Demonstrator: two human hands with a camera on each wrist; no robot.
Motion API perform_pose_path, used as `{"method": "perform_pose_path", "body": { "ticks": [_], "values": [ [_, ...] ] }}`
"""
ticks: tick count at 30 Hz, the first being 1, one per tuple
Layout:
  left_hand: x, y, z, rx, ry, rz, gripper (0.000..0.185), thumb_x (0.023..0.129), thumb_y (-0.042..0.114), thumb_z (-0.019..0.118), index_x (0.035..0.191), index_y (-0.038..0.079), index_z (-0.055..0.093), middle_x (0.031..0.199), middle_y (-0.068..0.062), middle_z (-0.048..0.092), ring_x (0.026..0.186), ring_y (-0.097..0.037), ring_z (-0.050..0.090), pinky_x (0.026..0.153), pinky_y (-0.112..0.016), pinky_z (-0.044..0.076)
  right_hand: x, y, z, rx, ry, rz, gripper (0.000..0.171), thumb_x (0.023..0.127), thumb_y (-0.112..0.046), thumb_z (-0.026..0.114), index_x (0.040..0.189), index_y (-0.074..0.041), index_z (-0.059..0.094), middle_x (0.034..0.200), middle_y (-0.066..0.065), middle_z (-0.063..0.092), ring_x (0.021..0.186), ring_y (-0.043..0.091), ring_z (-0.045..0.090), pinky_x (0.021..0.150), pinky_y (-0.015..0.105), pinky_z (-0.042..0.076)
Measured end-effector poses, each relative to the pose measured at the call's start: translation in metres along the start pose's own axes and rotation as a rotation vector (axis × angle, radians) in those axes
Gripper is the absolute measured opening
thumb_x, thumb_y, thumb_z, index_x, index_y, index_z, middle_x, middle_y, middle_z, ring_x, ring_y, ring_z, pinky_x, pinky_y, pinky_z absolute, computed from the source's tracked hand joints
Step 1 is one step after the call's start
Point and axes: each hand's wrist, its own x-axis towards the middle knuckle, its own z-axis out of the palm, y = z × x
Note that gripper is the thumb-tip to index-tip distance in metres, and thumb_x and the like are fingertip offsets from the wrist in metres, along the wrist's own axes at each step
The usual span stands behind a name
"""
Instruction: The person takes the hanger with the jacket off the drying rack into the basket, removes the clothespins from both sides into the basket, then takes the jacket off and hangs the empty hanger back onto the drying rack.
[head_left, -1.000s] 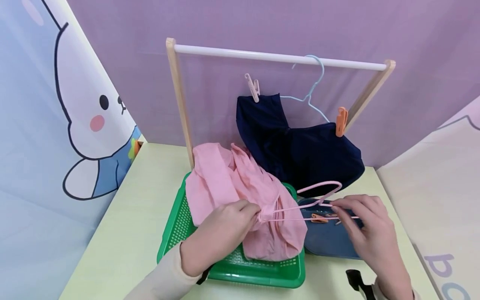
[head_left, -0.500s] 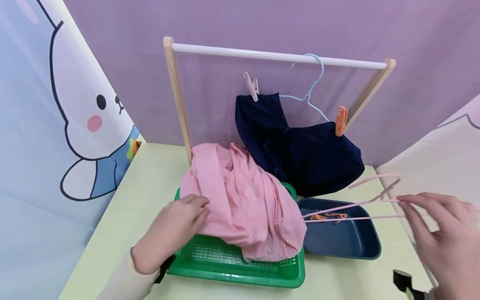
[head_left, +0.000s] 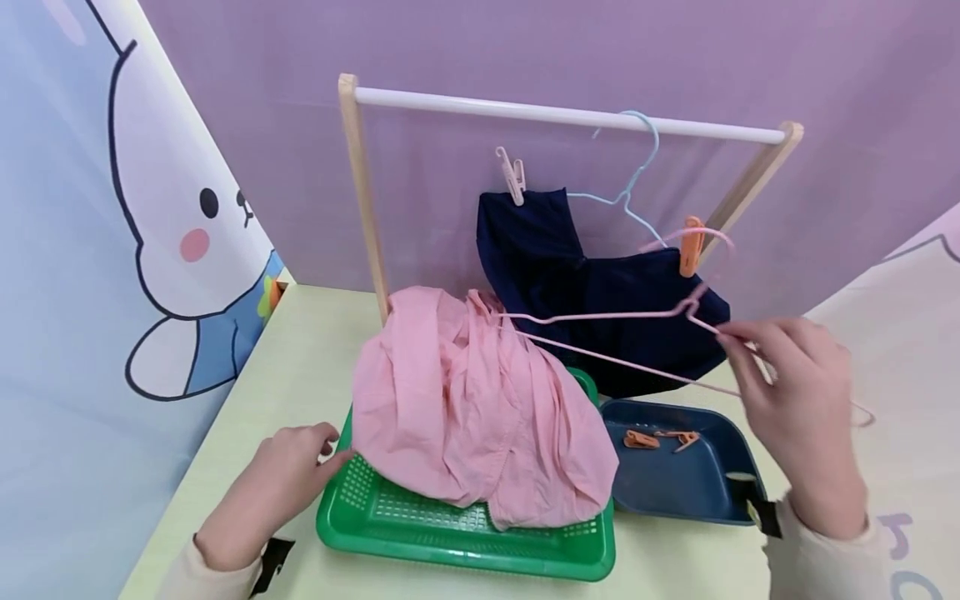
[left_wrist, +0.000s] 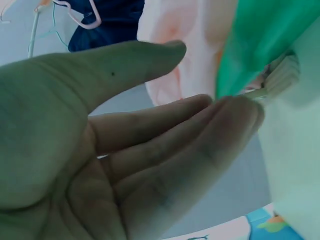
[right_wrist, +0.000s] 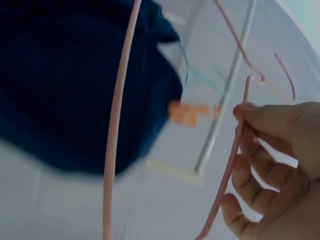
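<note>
Here the right hand pinches a pink wire hanger near its neck and holds it in the air, above the blue tray and in front of the hanging navy garment; the hanger's far tip reaches to the top of the pink shirt and looks free of the cloth. The left hand lies with relaxed, nearly straight fingers at the left rim of the green basket, gripping nothing, beside the shirt's hem. The shirt is heaped in the basket and spills over its rim. The step in hand seems to be readying the hanger for the shirt; the next move would likely call for finding the collar and opening it with the left hand, so that a hanger arm can slide inside. The pale green bench carries the basket, the tray with two orange pegs and a wooden drying rack, whose white rail holds a light blue hanger with the navy garment pegged to it. Behind is a lilac backdrop; at the left, a cartoon rabbit panel.
</note>
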Motion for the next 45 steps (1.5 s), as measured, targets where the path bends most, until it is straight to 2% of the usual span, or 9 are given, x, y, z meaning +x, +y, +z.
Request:
{"method": "perform_pose_path", "body": {
  "ticks": [4,9,14,18,24,29,35,40,45],
  "values": [
    [-0.002,-0.007,0.007,-0.035,-0.077,-0.054,0.019,0.090,0.023,0.075,0.090,0.004,0.070,0.076,-0.002,0.068,0.067,-0.018,0.062,0.059,-0.038,0.051,0.022,-0.013,0.026,0.000,-0.031,-0.015,0.005,0.088,-0.005,0.074,0.091,0.000,0.074,0.080,0.016,0.060,0.070,0.036,0.047,0.062,0.040,0.024],
    [-0.004,-0.012,0.013,-0.115,-0.069,-0.078,0.019,0.090,0.022,0.076,0.090,0.004,0.070,0.073,0.002,0.068,0.063,-0.013,0.060,0.057,-0.036,0.050,0.053,-0.026,0.053,-0.014,-0.032,-0.023,0.006,0.092,-0.007,0.071,0.094,-0.002,0.073,0.082,0.016,0.059,0.075,0.038,0.051,0.061,0.049,0.027],
    [-0.005,-0.014,0.014,-0.164,-0.080,-0.103,0.019,0.090,0.021,0.075,0.093,0.003,0.069,0.070,0.004,0.067,0.059,-0.010,0.059,0.056,-0.035,0.049,0.089,-0.043,0.077,-0.009,-0.032,-0.020,0.016,0.099,-0.014,0.065,0.097,0.000,0.072,0.087,0.017,0.061,0.084,0.038,0.055,0.069,0.053,0.033],
    [-0.005,-0.013,0.014,-0.185,-0.104,-0.126,0.019,0.091,0.021,0.074,0.092,0.003,0.069,0.070,0.003,0.067,0.058,-0.010,0.059,0.055,-0.034,0.049,0.115,-0.058,0.094,-0.019,-0.034,-0.023,0.020,0.101,-0.017,0.062,0.098,0.000,0.072,0.089,0.017,0.062,0.087,0.038,0.056,0.073,0.054,0.035],
    [-0.004,-0.014,0.013,-0.168,-0.111,-0.131,0.019,0.091,0.021,0.074,0.090,0.004,0.068,0.071,0.002,0.066,0.059,-0.012,0.058,0.055,-0.034,0.049,0.142,-0.080,0.128,-0.052,-0.012,-0.064,0.014,0.099,-0.013,0.064,0.095,-0.001,0.071,0.089,0.015,0.063,0.085,0.037,0.059,0.073,0.054,0.040],
    [-0.002,-0.014,0.013,-0.164,-0.117,-0.137,0.019,0.091,0.022,0.074,0.090,0.004,0.068,0.072,0.001,0.066,0.060,-0.012,0.058,0.055,-0.034,0.049,0.150,-0.097,0.155,-0.088,-0.023,-0.082,0.014,0.098,-0.013,0.063,0.092,-0.002,0.069,0.087,0.014,0.062,0.083,0.036,0.059,0.073,0.053,0.043],
    [0.001,-0.011,0.014,-0.163,-0.125,-0.128,0.019,0.092,0.021,0.073,0.090,0.004,0.067,0.070,0.002,0.064,0.060,-0.013,0.057,0.055,-0.034,0.048,0.142,-0.104,0.170,-0.084,-0.091,-0.075,0.013,0.098,-0.014,0.063,0.094,-0.003,0.069,0.089,0.014,0.061,0.083,0.035,0.058,0.072,0.051,0.042],
    [0.003,-0.010,0.014,-0.163,-0.135,-0.128,0.018,0.092,0.021,0.073,0.091,0.003,0.067,0.070,0.002,0.064,0.060,-0.013,0.057,0.055,-0.034,0.048,0.139,-0.104,0.170,-0.079,-0.143,-0.072,0.013,0.099,-0.015,0.064,0.097,-0.004,0.069,0.092,0.013,0.061,0.085,0.034,0.058,0.072,0.050,0.041],
    [0.004,-0.011,0.012,-0.161,-0.149,-0.129,0.019,0.092,0.021,0.073,0.090,0.003,0.067,0.073,0.001,0.065,0.060,-0.013,0.058,0.055,-0.034,0.049,0.137,-0.107,0.153,-0.104,-0.227,-0.062,0.019,0.098,-0.021,0.066,0.108,-0.005,0.070,0.100,0.012,0.062,0.091,0.035,0.058,0.076,0.050,0.042]
  ]
}}
